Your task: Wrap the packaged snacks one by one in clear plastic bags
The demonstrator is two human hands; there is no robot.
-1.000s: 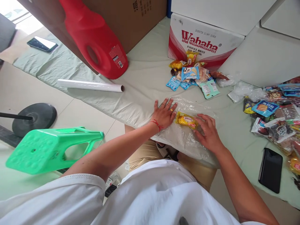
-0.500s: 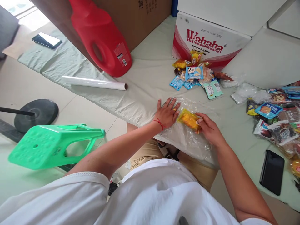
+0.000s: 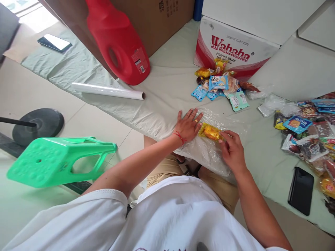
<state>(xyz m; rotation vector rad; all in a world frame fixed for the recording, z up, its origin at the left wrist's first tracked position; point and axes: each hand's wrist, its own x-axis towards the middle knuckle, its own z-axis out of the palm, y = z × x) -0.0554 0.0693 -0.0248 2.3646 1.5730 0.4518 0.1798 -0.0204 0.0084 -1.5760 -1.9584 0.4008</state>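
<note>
Yellow packet (image 3: 210,132) just got flipped: its printed label's been turned out of sight, probably face down on the clear film (image 3: 209,153). Its right end looks pinched by the right hand (image 3: 233,150); the left hand (image 3: 187,127) is laid flat, fingers spread, over the film's left side.

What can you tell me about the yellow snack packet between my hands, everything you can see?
The yellow snack packet is small and oblong, in a shiny, partly see-through wrapper that looks like plastic, with something orange-yellow inside. It looks sealed, though its right end is partly covered. It lies flat on clear plastic film. The right hand touches its right end; the left hand rests close by its left end.
</note>
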